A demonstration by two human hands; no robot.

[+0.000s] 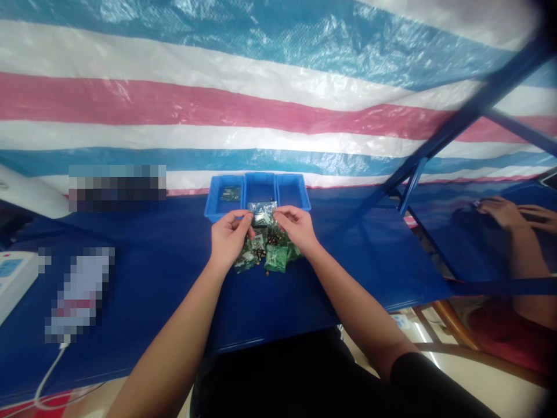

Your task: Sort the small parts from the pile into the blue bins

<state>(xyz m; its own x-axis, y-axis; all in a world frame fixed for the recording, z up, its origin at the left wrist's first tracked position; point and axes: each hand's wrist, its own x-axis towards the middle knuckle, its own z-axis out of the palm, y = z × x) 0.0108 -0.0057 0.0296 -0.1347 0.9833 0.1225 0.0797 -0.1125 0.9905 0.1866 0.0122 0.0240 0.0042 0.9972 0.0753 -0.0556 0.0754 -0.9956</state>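
Two hands share one small clear bag here, so the grip is what matters. Far to your left a white power strip (13,278) lies on the blue table (165,278), well apart from the work, and it is best left out of your reach path. Your left hand (228,235) pinches the bag's left edge between thumb and forefinger, with the other fingers curled under.

The bag (262,212) hangs between both hands, just above a pile of green packets (275,257) and a few loose dark bits (261,253) on the table. It is just in front of the middle one of three blue trays (260,176). The left tray (213,200) has a green packet in it; I can't tell what, if anything, lies in the other two.

Your right hand (298,225) pinches the bag's right edge the same way. I judge it best to grip close to the top corners with an equal pull on each side, so the thin plastic doesn't twist or slip. Hold it low over the pile, so anything dropped lands among its kind.

Further right, another person's hands (500,210) rest on the next table, well apart from yours.
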